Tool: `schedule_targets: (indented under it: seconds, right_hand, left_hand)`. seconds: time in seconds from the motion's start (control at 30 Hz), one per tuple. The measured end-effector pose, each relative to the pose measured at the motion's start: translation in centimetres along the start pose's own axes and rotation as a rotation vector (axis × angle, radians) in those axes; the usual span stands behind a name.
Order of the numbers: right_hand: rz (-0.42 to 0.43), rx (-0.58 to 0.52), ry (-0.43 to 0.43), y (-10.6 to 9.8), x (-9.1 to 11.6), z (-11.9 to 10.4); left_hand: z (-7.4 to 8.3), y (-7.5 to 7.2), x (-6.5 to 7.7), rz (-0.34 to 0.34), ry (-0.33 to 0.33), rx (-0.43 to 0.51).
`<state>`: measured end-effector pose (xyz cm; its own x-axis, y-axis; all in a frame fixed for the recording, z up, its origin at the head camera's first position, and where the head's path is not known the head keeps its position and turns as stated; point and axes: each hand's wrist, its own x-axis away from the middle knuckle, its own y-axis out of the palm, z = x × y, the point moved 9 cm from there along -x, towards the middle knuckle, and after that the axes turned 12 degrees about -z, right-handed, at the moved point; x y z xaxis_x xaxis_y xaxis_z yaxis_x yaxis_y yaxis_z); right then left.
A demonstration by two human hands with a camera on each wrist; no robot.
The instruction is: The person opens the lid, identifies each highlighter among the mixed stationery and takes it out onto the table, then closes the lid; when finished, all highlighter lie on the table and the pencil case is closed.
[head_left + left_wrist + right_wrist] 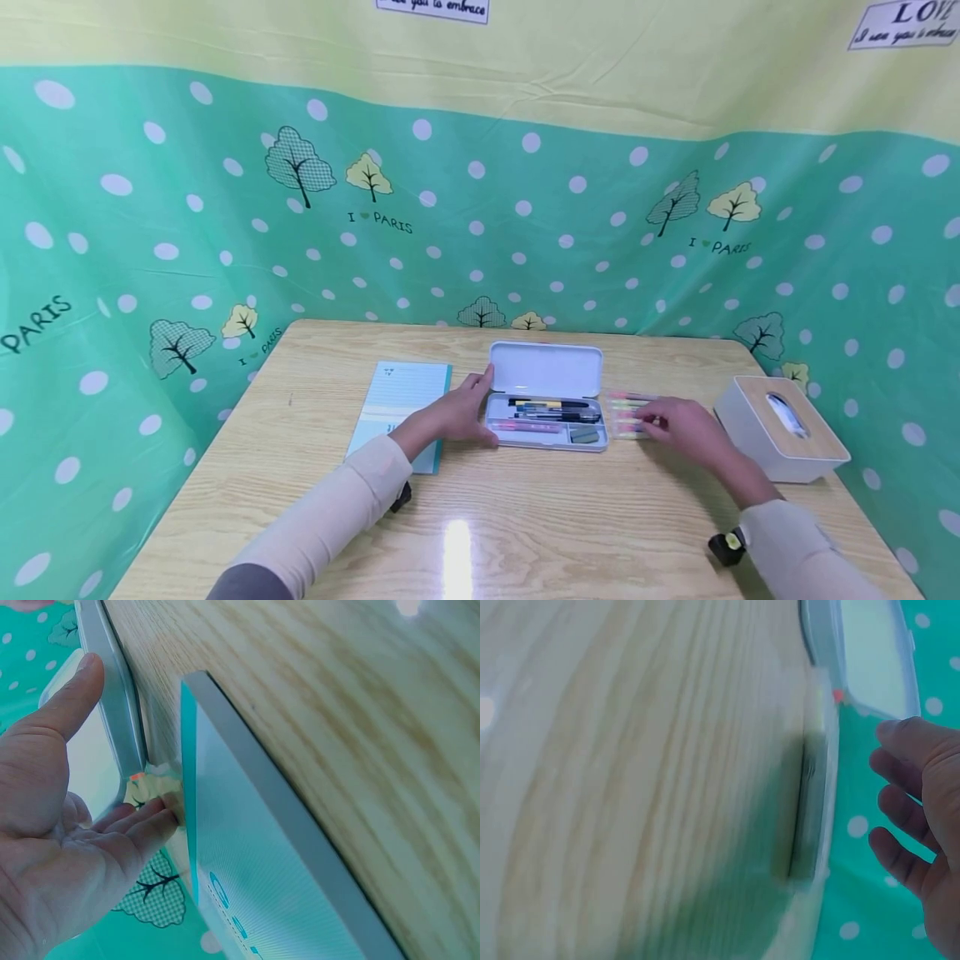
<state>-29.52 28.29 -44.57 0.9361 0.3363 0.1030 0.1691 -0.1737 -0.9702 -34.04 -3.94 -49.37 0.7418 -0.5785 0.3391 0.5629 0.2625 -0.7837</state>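
A white pencil case (pixel 545 369) lies with its lid raised at the table's middle. Inside are several dark and yellow pens (pixel 555 415), a pink pen (pixel 528 427) and a grey-green block (pixel 584 436). My left hand (pixel 459 411) rests by the case's left side, thumb and fingers spread apart. Right of the case lies a clear pack (pixel 621 415) of several bright-coloured pens. Over its right end hovers my right hand (pixel 684 429). In the right wrist view the fingers (pixel 904 806) bend loosely with nothing between them; whether they touch the pack I cannot tell.
A light-blue notebook (pixel 405 396) lies left of the case, close to my left hand. At the table's right side stands a white tissue box (pixel 757 437) with a wooden top. A green dotted curtain (pixel 525 225) hangs behind the wooden table (pixel 540 525).
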Motion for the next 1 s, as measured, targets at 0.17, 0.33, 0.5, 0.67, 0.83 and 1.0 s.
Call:
schedule_targets:
  seconds: [0.17,0.33,0.5,0.67,0.83,1.0]
  right_hand:
    - [0.017,0.010,-0.051,-0.1,-0.9,-1.9]
    - [0.045,0.017,-0.130,0.2,-1.6,-3.7]
    - [0.015,0.020,-0.150,0.8,-2.3,-4.9]
    - [-0.010,0.012,-0.166,1.1,-2.8,-6.6]
    - [-0.022,0.005,-0.204,1.7,-3.3,-8.5]
    - [-0.066,0.006,-0.181,2.6,-3.9,-9.7]
  left_hand:
    - [0.0,0.0,0.0,0.001,0.001,0.000]
    - [0.1,-0.1,0.2,0.000,0.001,0.001]
    - [0.1,-0.1,0.1,-0.005,-0.005,0.001]
    - [0.2,0.0,0.1,-0.008,0.001,0.004]
    - [0.2,0.0,0.1,-0.008,-0.003,0.006]
    - [0.2,-0.1,0.3,-0.007,-0.005,0.014]
